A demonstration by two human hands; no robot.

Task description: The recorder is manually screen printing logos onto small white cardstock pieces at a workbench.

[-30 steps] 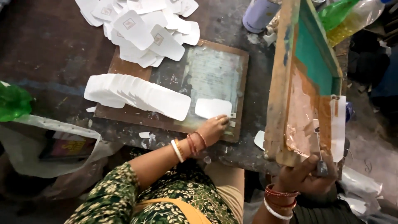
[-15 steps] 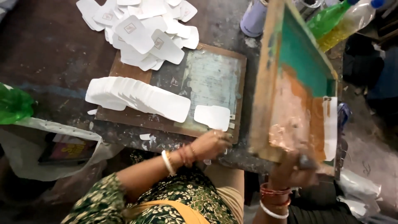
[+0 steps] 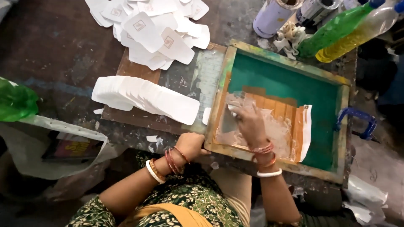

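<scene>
A wooden screen-printing frame (image 3: 229,75) with green mesh lies flat over the printing board (image 3: 139,115). My right hand (image 3: 248,120) is inside the frame, closed on a squeegee (image 3: 230,122) pressed against the pale ink area. My left hand (image 3: 191,145) rests closed at the frame's near left corner, at the board's front edge. A white card's edge (image 3: 206,116) peeks out under the frame's left side. A fanned row of blank white cards (image 3: 143,98) lies on the board left of the frame. Printed white cards (image 3: 155,29) are heaped at the back.
Green (image 3: 336,27) and yellow (image 3: 357,35) plastic bottles and two cans (image 3: 273,14) stand at the back right. A blue handle (image 3: 357,120) sits right of the frame. A green bag (image 3: 14,101) and white plastic bag (image 3: 54,134) lie at the left.
The frame was tilted up on edge, held by my right hand; now it lies flat over the card. My right hand moved into the frame with the squeegee. My left hand drew back from the card.
</scene>
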